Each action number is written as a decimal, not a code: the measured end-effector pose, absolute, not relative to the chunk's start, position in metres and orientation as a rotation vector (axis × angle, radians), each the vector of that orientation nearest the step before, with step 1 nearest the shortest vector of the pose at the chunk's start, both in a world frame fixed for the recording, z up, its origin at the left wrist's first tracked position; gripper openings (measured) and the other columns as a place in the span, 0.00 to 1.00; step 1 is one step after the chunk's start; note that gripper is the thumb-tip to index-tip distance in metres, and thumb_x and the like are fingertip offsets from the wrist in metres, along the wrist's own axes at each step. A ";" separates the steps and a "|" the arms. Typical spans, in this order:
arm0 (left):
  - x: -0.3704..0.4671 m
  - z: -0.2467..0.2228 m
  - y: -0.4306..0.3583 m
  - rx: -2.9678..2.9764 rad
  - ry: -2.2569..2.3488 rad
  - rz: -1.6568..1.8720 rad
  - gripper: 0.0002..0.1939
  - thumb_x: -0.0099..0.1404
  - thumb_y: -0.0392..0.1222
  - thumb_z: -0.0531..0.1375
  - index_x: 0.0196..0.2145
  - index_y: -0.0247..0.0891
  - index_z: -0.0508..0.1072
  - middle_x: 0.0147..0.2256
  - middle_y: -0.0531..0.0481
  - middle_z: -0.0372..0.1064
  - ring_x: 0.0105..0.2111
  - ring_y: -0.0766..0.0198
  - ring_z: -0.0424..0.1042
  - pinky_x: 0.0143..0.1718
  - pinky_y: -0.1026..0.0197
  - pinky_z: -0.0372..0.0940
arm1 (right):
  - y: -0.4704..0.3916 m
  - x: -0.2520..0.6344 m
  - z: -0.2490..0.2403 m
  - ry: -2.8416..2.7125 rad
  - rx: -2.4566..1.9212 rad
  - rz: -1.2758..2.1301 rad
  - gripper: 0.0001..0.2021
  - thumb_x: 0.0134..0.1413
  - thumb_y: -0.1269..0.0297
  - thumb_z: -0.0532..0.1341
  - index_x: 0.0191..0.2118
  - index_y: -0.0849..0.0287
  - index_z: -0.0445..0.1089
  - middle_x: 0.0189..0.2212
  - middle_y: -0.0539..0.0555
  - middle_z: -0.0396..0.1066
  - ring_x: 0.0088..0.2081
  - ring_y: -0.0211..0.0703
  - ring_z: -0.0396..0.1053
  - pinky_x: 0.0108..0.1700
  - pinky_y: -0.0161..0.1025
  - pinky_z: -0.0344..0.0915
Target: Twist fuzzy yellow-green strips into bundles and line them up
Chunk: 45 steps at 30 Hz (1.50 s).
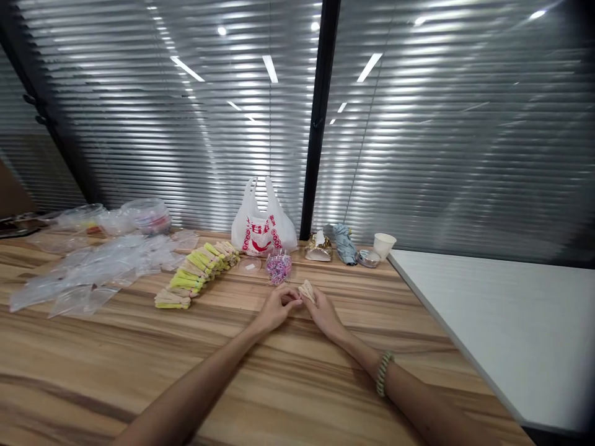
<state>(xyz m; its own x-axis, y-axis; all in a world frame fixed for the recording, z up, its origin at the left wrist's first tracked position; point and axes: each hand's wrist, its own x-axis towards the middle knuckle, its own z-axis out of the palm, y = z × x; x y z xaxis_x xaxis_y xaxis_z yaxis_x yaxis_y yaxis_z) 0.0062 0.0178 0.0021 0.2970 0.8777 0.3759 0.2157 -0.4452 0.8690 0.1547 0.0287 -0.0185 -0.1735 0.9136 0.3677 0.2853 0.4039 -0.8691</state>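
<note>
My right hand (324,314) is closed around a small beige folded bundle (307,290), which looks like soft cloth. Against it, my left hand (277,307) is curled with thumb and forefinger pinched together; anything between those fingertips is too small to make out. The fingertips of both hands meet above the wooden table (279,384). Just beyond them stands a small heap of pink and purple thin strips or bands (279,267), apparently in a clear tub. A row of similar yellow and beige folded bundles (198,272) lies to the left.
Clear plastic bags (106,263) and round clear containers (146,217) spread over the left. A clear lid (250,265) lies near a white carrier bag (264,226). Along the back right are a gold packet (318,248), blue-grey crumpled bundle (344,244), small round tin (368,258) and paper cup (383,245).
</note>
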 end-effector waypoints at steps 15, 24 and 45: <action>0.016 0.015 0.000 1.834 0.974 1.028 0.10 0.59 0.38 0.51 0.28 0.35 0.71 0.27 0.51 0.68 0.29 0.66 0.65 0.33 0.66 0.59 | 0.031 0.155 -0.020 -1.514 -1.079 0.866 0.11 0.51 0.57 0.51 0.33 0.59 0.64 0.27 0.52 0.67 0.31 0.43 0.64 0.34 0.37 0.60; 0.017 0.007 0.007 1.884 1.021 1.078 0.14 0.57 0.38 0.53 0.38 0.37 0.74 0.34 0.48 0.73 0.34 0.62 0.68 0.38 0.62 0.61 | 0.028 0.154 -0.022 -1.589 -1.013 0.805 0.13 0.53 0.56 0.50 0.39 0.58 0.65 0.35 0.55 0.69 0.39 0.46 0.65 0.40 0.40 0.60; 0.009 0.002 0.011 1.472 1.208 1.287 0.19 0.50 0.47 0.60 0.37 0.32 0.75 0.17 0.52 0.67 0.15 0.72 0.55 0.16 0.69 0.51 | 0.017 0.154 -0.013 -1.983 -0.912 0.694 0.14 0.54 0.69 0.48 0.46 0.58 0.61 0.39 0.54 0.68 0.41 0.44 0.65 0.43 0.39 0.59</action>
<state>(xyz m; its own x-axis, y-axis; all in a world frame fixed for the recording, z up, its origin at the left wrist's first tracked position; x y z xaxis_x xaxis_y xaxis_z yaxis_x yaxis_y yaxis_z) 0.0091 0.0111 0.0021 0.0182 0.9786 0.2049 0.1422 -0.2053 0.9683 0.1537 0.0174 -0.0129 -0.3961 0.7997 0.4512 0.3442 0.5849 -0.7345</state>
